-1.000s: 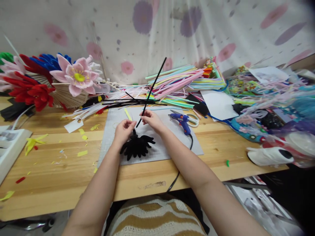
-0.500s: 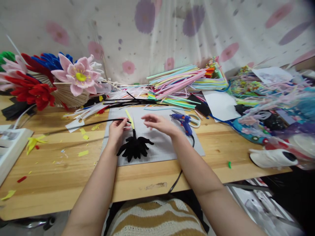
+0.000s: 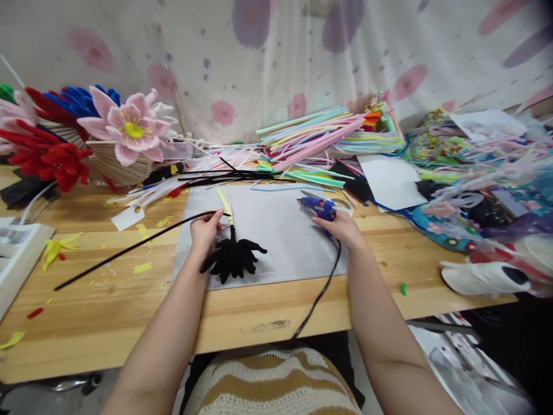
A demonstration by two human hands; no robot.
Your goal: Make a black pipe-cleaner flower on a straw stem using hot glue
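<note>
**Glue gun in one hand, black stem in the other over the grey mat**

Above the left part of the grey mat (image 3: 285, 248), our left hand (image 3: 205, 231) pinches a long black fuzzy stem (image 3: 129, 249) near one end; the rest slants out past the mat's left edge. The black flower (image 3: 233, 260) is at the mat's near left, petals toward us, its yellow strip (image 3: 223, 204) pointing to the mat's far edge. We cannot tell whether our left fingers also grip that strip.

At the mat's right side, our right hand (image 3: 341, 229) has its fingers closed round the blue glue gun (image 3: 317, 205), nozzle facing left. Its black cord (image 3: 317, 302) runs off the mat's near edge. Scissors (image 3: 344, 204) show partly behind the gun, at the mat's far right. Beyond the mat's far edge we see spare black stems (image 3: 242, 175); left of it, yellow scraps (image 3: 142, 268).
</note>
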